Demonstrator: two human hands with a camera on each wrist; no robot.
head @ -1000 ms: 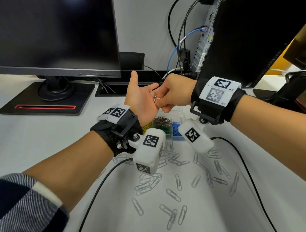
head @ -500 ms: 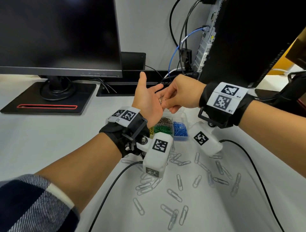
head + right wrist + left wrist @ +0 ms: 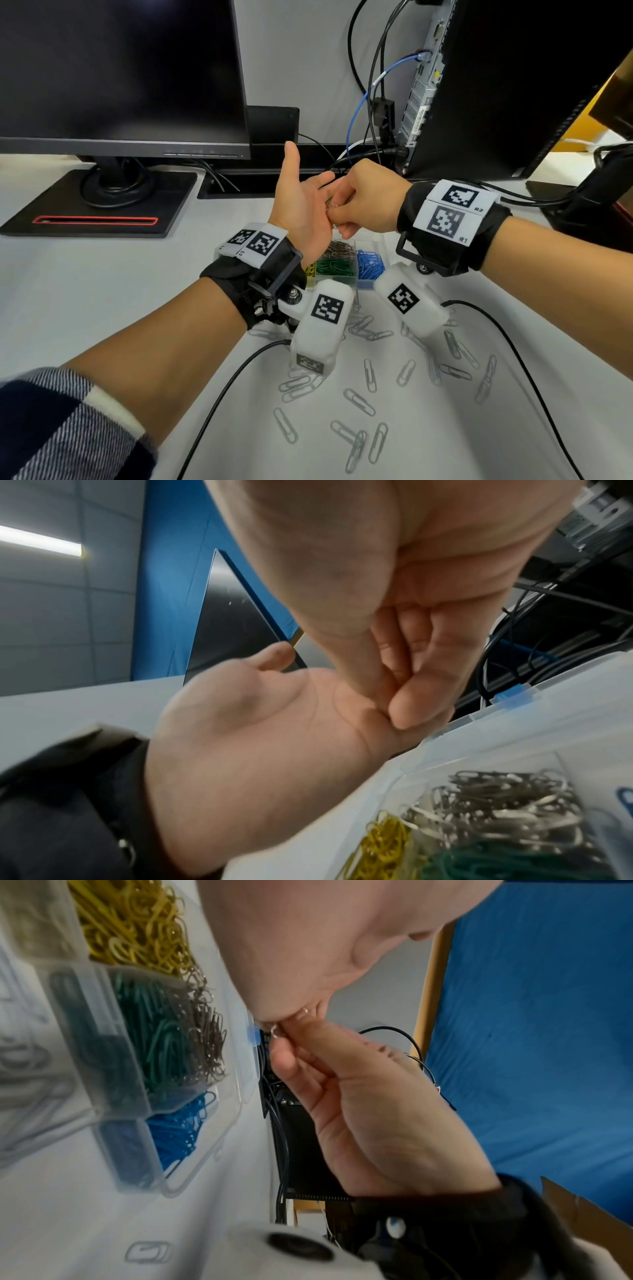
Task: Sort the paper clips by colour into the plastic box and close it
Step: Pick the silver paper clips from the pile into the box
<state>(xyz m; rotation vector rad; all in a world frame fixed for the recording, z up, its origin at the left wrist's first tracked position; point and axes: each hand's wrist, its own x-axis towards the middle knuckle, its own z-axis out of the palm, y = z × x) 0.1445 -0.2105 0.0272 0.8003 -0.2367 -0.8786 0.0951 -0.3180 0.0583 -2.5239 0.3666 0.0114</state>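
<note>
desk setting: white desk is being shown in the head view, with a dark monitor at the back left, a computer tower and cables at the back right.
head view, left hand: left hand is being held palm-up above the box, fingers relaxed and thumb raised; probably it is being used as a tray for gathered clips.
head view, right hand: right hand is being pressed onto the left palm, fingertips drawn together on a few silver clips; likely they are being lifted off for dropping.
head view, box: plastic box is being kept open just under both hands, so a short drop suffices; yellow, green, silver and blue piles are sitting in separate compartments.
head view, loose clips: scattered silver clips are lying on the desk nearer the person, so sorting is being judged unfinished.
left wrist view: right hand's fingertips are being seen clamped on a bit of wire against the left palm; yellow clips, green clips, grey-silver pile and blue clips are being shown in their compartments.
right wrist view: left palm is being seen spread flat, right thumb and fingers pinched together onto it; the clip itself is being hidden here. Box rim with blue latch is lying just beyond, lid not yet closed.
</note>
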